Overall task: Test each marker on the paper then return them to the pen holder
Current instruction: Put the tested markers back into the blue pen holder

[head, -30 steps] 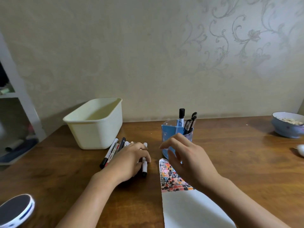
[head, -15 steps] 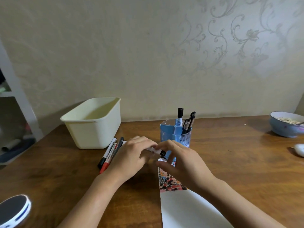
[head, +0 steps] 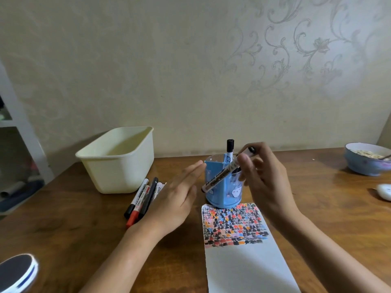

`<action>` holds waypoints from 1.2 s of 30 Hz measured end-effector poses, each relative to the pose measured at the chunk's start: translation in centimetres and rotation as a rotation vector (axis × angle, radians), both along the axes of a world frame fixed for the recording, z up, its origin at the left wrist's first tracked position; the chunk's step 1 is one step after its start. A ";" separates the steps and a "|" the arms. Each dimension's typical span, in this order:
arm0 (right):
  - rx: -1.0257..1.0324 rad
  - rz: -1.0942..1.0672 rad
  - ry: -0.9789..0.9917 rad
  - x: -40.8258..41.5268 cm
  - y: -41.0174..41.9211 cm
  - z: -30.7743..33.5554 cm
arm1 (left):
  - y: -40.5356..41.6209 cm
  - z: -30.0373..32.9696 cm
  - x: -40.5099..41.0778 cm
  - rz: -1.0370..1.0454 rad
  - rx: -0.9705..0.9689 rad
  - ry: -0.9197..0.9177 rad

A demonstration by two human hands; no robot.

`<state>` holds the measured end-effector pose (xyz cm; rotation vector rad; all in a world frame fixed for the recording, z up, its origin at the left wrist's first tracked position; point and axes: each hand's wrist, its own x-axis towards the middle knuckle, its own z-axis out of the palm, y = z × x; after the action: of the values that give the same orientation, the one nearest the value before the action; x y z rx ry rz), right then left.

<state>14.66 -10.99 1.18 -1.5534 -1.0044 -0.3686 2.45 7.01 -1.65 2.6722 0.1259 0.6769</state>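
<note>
The right hand [head: 264,178], at centre frame, pinches a white marker [head: 224,172] between thumb and fingers, holding it slantwise in front of the blue pen holder [head: 224,187]. Its black end points up and right and its lower end hangs just above the paper [head: 243,261]. The left hand [head: 175,197] hovers flat and released, fingers straight, just left of the holder. Whether the marker's cap is on or off I cannot tell; the lower end is blurred.

The grip sits high on the barrel, so the marker could swing and knock the holder, which is just behind it. If it is uncapped, the tip may streak the holder or the table [head: 63,229] instead of the paper. The left forearm lies beside the loose markers [head: 141,197] at centre left, and a careless sweep could roll them away.
</note>
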 end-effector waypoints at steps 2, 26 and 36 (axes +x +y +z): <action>0.054 0.008 0.029 0.3 -0.2 0.3 | 0.1 -0.3 0.2 -0.005 0.004 0.017; 0.129 -0.120 0.043 1.3 0.0 0.1 | -0.5 0.1 0.2 -0.039 -0.171 -0.016; 0.041 -0.013 0.072 1.8 0.9 -0.2 | 0.0 0.0 0.4 -0.053 -0.148 -0.008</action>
<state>16.50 -10.10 1.00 -1.5269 -0.9256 -0.3377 2.85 6.96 -1.68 2.5223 0.0980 0.6355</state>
